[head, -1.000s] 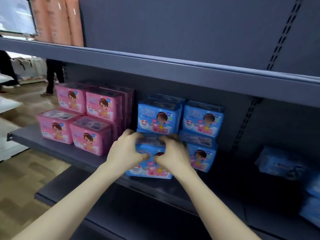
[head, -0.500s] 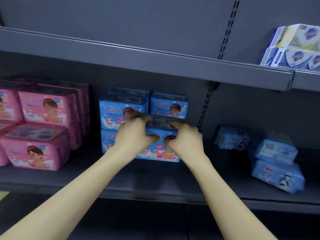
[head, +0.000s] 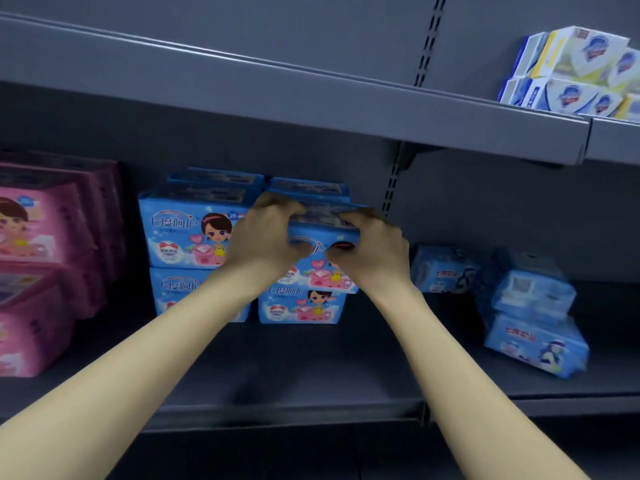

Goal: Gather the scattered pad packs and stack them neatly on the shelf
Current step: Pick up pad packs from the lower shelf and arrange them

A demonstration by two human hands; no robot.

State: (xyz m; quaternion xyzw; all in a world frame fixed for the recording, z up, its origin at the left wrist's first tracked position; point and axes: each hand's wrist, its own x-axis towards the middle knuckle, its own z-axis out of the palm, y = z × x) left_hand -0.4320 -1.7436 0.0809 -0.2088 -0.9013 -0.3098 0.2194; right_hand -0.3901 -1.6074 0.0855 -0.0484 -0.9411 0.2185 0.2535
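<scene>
Pink pad packs (head: 41,258) stacked at far left of the shelf (head: 311,368). Beside them, a two-high column of blue packs (head: 187,233). Left hand (head: 266,233) and right hand (head: 374,251) both grip one blue pad pack (head: 322,271), fingers curled over its top, thumbs on its front. It sits directly above the bottom pack (head: 301,308) of the second column; contact unclear. Loose blue packs (head: 533,344) lie tilted at right. Boxes (head: 581,71) on upper shelf.

The upper left blue pack (head: 194,230) reads "七度呵护" and "20".
</scene>
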